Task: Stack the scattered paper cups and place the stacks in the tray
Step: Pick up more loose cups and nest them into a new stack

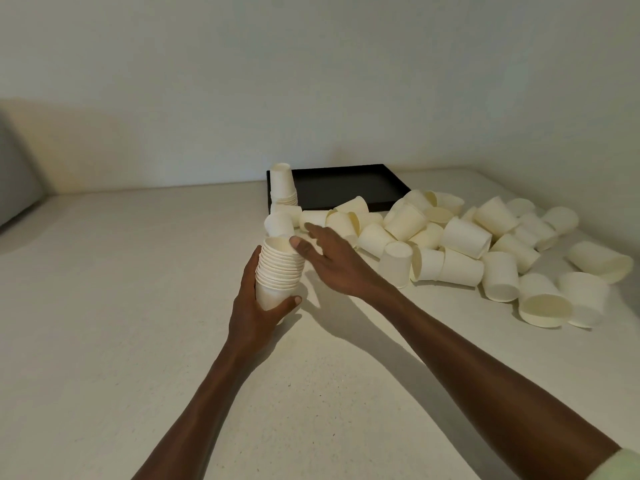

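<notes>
Cup stack (278,271) gripped in left hand (254,303) (upright), right hand (329,254) beside it

Cups (464,237): cream paper, matt, smooth walls, rolled rims. Stack (278,271) in left hand (254,306): same paper, rims showing as fine ridges. Stack in tray (283,185): same matt paper. Tray (346,187): black, matt, smooth; material unclear. Table (138,306): off-white, matt, faintly speckled, stone-like. Wall (311,81): pale, matt, plain. Sleeve (620,465): pale cloth.

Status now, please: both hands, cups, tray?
Left hand grips white paper cup stack. Right hand open, reaching toward scattered cups. Black tray: one stack.
</notes>
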